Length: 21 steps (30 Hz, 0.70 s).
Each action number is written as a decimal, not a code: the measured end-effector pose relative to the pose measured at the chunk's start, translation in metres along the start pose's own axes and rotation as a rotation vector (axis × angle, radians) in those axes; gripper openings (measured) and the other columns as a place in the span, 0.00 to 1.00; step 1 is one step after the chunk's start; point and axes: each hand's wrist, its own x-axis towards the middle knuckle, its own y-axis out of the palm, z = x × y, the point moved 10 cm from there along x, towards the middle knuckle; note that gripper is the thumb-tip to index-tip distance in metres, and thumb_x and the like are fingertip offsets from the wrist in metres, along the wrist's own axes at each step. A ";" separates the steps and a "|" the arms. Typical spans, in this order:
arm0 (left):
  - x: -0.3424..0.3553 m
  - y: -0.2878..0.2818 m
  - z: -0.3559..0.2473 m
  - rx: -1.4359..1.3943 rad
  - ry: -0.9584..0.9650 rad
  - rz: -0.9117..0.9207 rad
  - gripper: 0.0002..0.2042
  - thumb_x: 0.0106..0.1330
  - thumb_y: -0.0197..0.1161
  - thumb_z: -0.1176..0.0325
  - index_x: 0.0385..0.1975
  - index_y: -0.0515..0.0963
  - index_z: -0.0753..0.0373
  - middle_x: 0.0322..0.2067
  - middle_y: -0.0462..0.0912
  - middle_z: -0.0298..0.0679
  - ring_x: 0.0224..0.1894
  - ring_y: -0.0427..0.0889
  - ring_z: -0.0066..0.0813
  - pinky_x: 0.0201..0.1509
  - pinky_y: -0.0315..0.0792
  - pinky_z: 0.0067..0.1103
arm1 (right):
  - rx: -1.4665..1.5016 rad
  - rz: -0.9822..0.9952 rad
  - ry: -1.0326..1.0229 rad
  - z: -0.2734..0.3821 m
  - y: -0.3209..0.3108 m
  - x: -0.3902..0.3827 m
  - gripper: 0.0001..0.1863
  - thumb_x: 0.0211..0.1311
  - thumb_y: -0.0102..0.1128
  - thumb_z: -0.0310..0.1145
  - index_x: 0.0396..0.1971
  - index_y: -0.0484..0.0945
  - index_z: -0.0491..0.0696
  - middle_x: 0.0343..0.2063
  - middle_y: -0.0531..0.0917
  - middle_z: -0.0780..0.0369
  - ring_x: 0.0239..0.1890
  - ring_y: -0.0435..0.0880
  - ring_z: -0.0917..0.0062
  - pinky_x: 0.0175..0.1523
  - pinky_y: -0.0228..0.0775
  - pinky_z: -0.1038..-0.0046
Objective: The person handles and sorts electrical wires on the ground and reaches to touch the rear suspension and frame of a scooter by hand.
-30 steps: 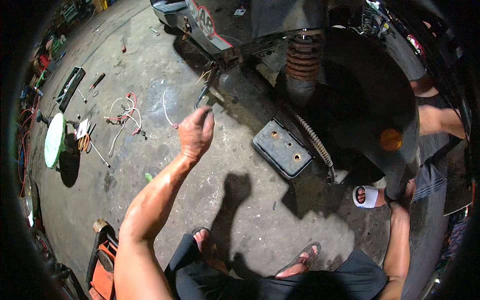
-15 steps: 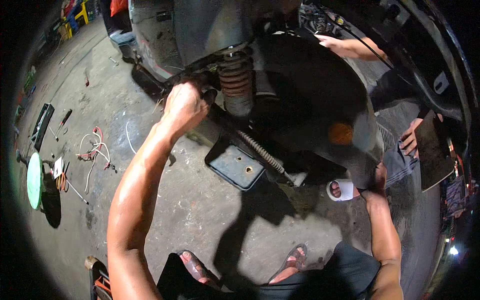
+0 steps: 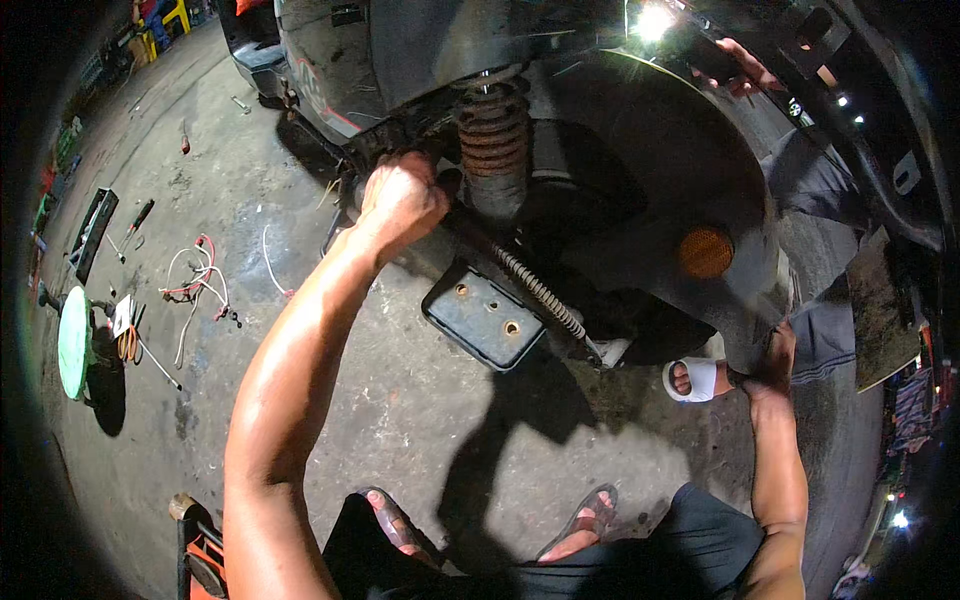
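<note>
Black mudguard (image 3: 680, 185) between left hand (image 3: 405, 198) and right hand (image 3: 770, 368)

Head view: the left hand is at the far-left part of the frame (image 3: 470, 228), just beside the rusty spring (image 3: 493, 140). From this hand the mudguard lies to the right. The frame and the ribbed hose (image 3: 540, 285) along it slant away, their long axis running from far left to near right. The right hand is at the mudguard's near right edge, below the orange reflector (image 3: 706, 252) and well apart from the left hand. So the left hand is nearer the spring and the hose's far end, the right hand nearer the reflector. On the near side of the hose, a box (image 3: 480, 325) with holes in its top lies on the floor (image 3: 360, 400), its long sides slanting much as the hose does.

The left arm bends at the elbow and reaches far and rightward, back of the hand up, knuckles bent. Its fingers curl in but their tips are hidden, so I cannot tell whether it grips the frame or only presses there. The right arm reaches almost straight to the far side. Its fingers are mostly out of sight at the mudguard's edge; their hold cannot be told either. Someone else's foot in a white sandal (image 3: 705, 380) is just left of the right hand.
</note>
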 end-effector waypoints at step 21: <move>0.001 0.007 0.005 -0.040 0.021 -0.062 0.12 0.44 0.55 0.71 0.27 0.74 0.72 0.24 0.77 0.58 0.31 0.78 0.53 0.35 0.73 0.36 | 0.261 -0.016 0.151 0.005 0.010 0.003 0.20 0.61 0.41 0.39 0.50 0.67 0.43 0.49 0.73 0.57 0.50 0.73 0.68 0.55 0.65 0.70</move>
